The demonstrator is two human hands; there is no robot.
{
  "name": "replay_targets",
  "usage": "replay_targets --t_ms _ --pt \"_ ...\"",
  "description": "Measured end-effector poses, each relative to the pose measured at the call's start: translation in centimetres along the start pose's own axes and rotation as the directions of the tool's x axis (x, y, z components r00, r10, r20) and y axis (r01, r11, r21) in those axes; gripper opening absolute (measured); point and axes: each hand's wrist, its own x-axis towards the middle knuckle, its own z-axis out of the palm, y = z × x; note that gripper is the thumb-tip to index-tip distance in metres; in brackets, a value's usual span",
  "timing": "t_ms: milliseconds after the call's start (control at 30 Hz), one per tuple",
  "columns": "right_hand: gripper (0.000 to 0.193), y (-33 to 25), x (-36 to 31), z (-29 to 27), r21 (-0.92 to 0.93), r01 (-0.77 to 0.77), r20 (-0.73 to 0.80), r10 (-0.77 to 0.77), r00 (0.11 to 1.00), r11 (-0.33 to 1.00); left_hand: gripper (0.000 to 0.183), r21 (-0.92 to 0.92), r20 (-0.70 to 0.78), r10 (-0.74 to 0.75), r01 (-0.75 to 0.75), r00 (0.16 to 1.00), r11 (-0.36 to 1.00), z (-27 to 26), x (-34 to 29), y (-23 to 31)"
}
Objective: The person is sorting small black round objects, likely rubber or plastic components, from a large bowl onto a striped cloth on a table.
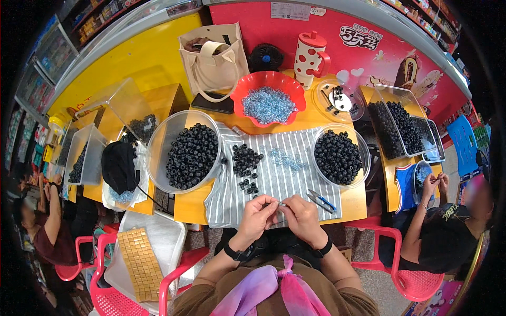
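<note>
Hands, two, mine. My left hand [258, 213] and my right hand [301, 215] meet over the near edge of the striped cloth [287, 174]; thumb and forefinger of each are pressed together, pinching one small pale piece [281, 203] between them, too small to tell further. The other fingers are curled in. One dark wristband on each wrist.

Cloth, one, grey and white striped, spread on the yellow table [184, 208].

Loose black beads [246, 159], one small heap with several strays below it, on the cloth ahead of my left hand. Count beyond telling.

Scatter of clear bluish pieces [284, 158], one patch, mid-cloth, ahead of my hands.

Snips [320, 200], one pair, blue-handled, on the cloth just beside my right hand.

Clear round bowls of black beads, two: the larger [191, 154] to the left of the cloth, the smaller [338, 156] at its right end.

Red scalloped bowl [269, 97], one, filled with bluish pieces, beyond the cloth.

Spotted jug [310, 55], one, red lid and handle, behind the red bowl.

Canvas tote bag [213, 60], one, far left of the jug.

Clear rectangular tub of black beads [398, 124], one, far right.

Tray of tan square tiles [138, 260], one, on a red chair at my left.
</note>
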Motion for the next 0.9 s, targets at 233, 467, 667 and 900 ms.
replay_targets --t_ms 233,467,667,900 --pt "0.011 0.1 0.1 -0.5 -0.081 0.081 -0.001 -0.081 0.997 0.993 0.013 0.048 -0.011 -0.009 0.01 1.0 0.999 0.3 0.1 0.0" --pt "0.012 0.2 0.3 -0.7 -0.096 0.101 -0.012 -0.103 0.995 0.99 0.016 0.077 -0.008 -0.038 0.039 0.999 0.996 0.4 0.3 0.1" --pt "0.012 0.8 0.3 -0.7 0.001 0.058 -0.025 -0.058 0.998 0.998 0.015 0.014 0.015 -0.067 0.067 0.998 0.998 0.9 0.5 0.8" --pt "0.012 1.1 0.2 -0.8 0.119 0.007 -0.003 -0.007 1.0 0.993 0.014 0.026 0.09 -0.019 0.017 0.996 1.0 0.0 1.0 0.2"
